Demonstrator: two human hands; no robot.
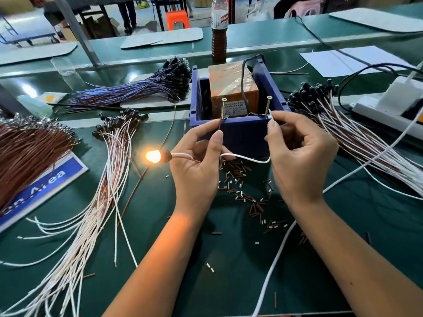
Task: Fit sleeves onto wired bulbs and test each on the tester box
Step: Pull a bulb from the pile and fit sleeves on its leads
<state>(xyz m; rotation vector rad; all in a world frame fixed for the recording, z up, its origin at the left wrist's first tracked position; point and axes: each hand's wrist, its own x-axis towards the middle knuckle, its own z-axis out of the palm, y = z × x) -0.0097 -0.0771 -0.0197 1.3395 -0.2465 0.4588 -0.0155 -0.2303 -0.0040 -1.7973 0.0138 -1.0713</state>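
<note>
The blue sign (41,186) is lying partly under the brown wires (27,152), leaving only "Area" readable. The tester label (235,110) is showing print too small to read. The bottle (219,30) is running off the top edge.

A matt green tabletop (160,225) carries a blue plastic bin (240,131), brassy metal screws (222,109) and a tape-glossed orange box (231,81).

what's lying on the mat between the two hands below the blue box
In the head view, the white wire loops from the left hand to the right hand. Under it, cut sleeve pieces litter the green mat.
</note>
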